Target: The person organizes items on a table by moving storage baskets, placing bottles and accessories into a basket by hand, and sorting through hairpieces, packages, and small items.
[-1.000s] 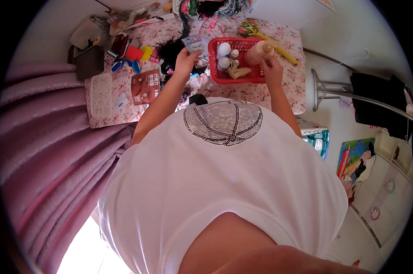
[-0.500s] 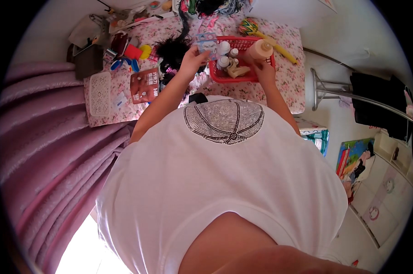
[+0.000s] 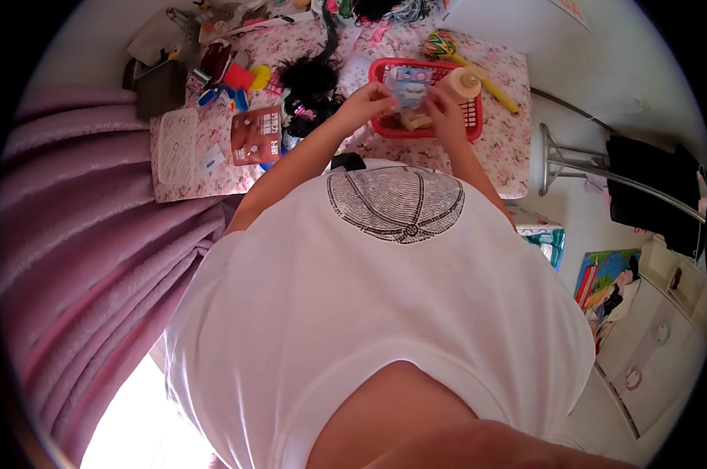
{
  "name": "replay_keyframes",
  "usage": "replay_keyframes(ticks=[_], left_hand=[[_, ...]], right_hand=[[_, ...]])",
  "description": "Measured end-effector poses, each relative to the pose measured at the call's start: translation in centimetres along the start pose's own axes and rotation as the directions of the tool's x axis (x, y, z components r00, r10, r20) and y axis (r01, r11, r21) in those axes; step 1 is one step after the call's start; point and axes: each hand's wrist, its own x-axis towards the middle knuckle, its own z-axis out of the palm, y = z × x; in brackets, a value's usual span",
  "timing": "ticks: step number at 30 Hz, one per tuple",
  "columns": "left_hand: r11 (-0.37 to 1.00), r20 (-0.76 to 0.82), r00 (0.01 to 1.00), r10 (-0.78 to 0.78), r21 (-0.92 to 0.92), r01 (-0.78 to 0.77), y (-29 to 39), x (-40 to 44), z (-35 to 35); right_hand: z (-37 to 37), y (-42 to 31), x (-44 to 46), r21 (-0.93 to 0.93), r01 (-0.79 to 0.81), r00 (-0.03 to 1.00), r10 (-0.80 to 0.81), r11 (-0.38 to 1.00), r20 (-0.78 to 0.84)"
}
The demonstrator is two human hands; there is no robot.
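A small clear packet with a blue and pink print [image 3: 409, 86] is held above the red basket [image 3: 476, 125]. My left hand [image 3: 370, 102] pinches its left edge, and my right hand [image 3: 445, 109] has closed fingers at its right edge. Behind my right hand a pale bottle with a beige cap [image 3: 460, 84] stands in the basket. A beige item [image 3: 416, 121] shows below the packet. The packet covers most of the basket's left part.
Black feathery material [image 3: 310, 78] lies left of the basket on the flowered tablecloth [image 3: 503, 160]. Further left are a brown printed pouch [image 3: 256, 136], a white lace-patterned tray [image 3: 177, 146] and blue items [image 3: 227, 97]. A yellow tube [image 3: 495, 87] lies behind the basket at right.
The packet has moved right, over the basket, with my left hand. My right hand has left the bottle and come to the packet's right edge. The whole view has shifted slightly.
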Motion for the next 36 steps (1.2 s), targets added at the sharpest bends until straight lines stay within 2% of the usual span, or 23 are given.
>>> replay_keyframes(ticks=[1,2,3,6,7,8,10,13,14,17,18,22,25,27,30,33,36], left_hand=[[1.0,-0.086,0.996,-0.013,0.001,0.013,0.0,-0.2,-0.4],[1.0,-0.17,0.985,-0.027,0.001,0.027,0.1,-0.5,-1.1],[0.999,-0.251,0.967,-0.041,0.002,0.043,0.1,-0.6,-1.9],[0.998,-0.471,0.88,-0.07,-0.036,0.06,-1.4,-0.7,-5.0],[0.997,-0.525,0.848,-0.073,-0.04,0.061,-2.5,-0.5,-6.2],[0.982,-0.537,0.843,0.008,0.165,0.096,-3.6,-0.4,-7.3],[0.825,-0.513,0.842,0.165,0.54,0.168,-6.3,-0.3,-9.6],[0.413,-0.169,0.929,0.33,0.91,0.019,-8.3,-0.9,-11.2],[0.397,-0.303,0.942,0.144,0.89,0.226,-8.9,-1.1,-11.1],[0.18,-0.379,0.922,0.084,0.915,0.36,-7.6,-2.3,-9.8],[0.182,-0.383,0.923,0.049,0.912,0.369,-7.1,-2.4,-9.9],[0.09,-0.407,0.903,0.139,0.913,0.398,-5.9,-3.5,-10.2],[0.112,-0.454,0.886,0.096,0.889,0.444,-7.1,-3.6,-13.0],[0.22,-0.49,0.855,0.171,0.864,0.452,-7.3,-3.8,-13.9],[0.349,-0.558,0.788,0.261,0.815,0.462,-6.5,-4.2,-14.7],[0.332,-0.544,0.757,0.361,0.834,0.441,-5.2,-5.0,-15.7],[0.114,-0.443,0.818,0.366,0.894,0.433,-3.6,-5.8,-14.7]], right_hand=[[-1.0,0.2,0.2,-0.247,0.152,0.986,-0.164,0.957,-0.029],[-2.0,0.3,0.3,-0.479,0.278,0.945,-0.326,0.833,-0.019],[-2.6,0.1,0.3,-0.677,0.366,0.88,-0.473,0.639,0.029],[-3.5,-0.3,-0.8,-0.885,0.222,0.939,-0.334,0.41,0.081],[-3.7,0.2,-0.9,-0.874,0.21,0.949,-0.305,0.438,0.076],[-3.8,1.2,-1.0,-0.863,0.199,0.959,-0.275,0.464,0.073],[-3.6,2.5,-1.2,-0.851,0.196,0.959,-0.275,0.486,0.064],[-2.8,2.5,-1.2,-0.834,0.224,0.936,-0.349,0.504,0.041],[-2.5,2.2,-1.2,-0.817,0.23,0.933,-0.359,0.528,0.031],[-2.1,1.2,-1.0,-0.749,0.194,0.953,-0.304,0.633,-0.01],[-2.1,1.1,-1.0,-0.722,0.17,0.963,-0.27,0.671,-0.024],[-1.8,0.9,-0.9,-0.662,0.195,0.954,-0.297,0.724,-0.043],[-0.9,0.6,-1.4,-0.609,0.179,0.957,-0.28,0.773,-0.075],[-0.3,0.3,-1.7,-0.531,0.157,0.965,-0.244,0.833,-0.097],[0.6,0.8,-2.1,-0.557,0.168,0.959,-0.265,0.814,-0.098],[1.3,1.1,-2.0,-0.552,0.195,0.948,-0.3,0.811,-0.106],[1.8,1.4,-1.3,-0.54,0.183,0.954,-0.281,0.821,-0.104]])
